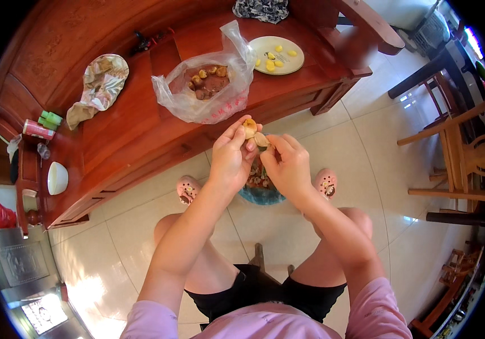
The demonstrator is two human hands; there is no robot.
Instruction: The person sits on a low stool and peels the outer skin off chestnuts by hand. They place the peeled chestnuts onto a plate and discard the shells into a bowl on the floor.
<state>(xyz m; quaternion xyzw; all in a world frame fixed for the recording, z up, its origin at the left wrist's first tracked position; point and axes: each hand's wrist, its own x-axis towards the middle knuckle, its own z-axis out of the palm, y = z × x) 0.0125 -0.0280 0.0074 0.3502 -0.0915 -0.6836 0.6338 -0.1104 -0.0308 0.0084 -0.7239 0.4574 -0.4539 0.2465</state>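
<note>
Over the floor bin, my two hands meet in front of the bench. My left hand (232, 153) is closed on a small roundish food piece (249, 125), orange-yellow with a brownish skin; its exact kind is unclear. A pale tan flap of peel (261, 139) stands out from it, and my right hand (287, 162) pinches the edge of that flap between thumb and fingers. Beyond my hands, an open clear plastic bag (169, 101) holds several similar brown and yellow pieces (199, 79). To its right, several pale yellow pieces (270, 65) lie on a white oval plate (292, 63).
Between my feet stands a blue-rimmed bin (262, 198) with scraps in it. A reddish wooden bench (124, 141) carries crumpled patterned paper (102, 85), a white bowl (57, 178), a pink can (38, 130) and a dark patterned cloth (260, 9). Wooden chairs (457, 152) stand at right.
</note>
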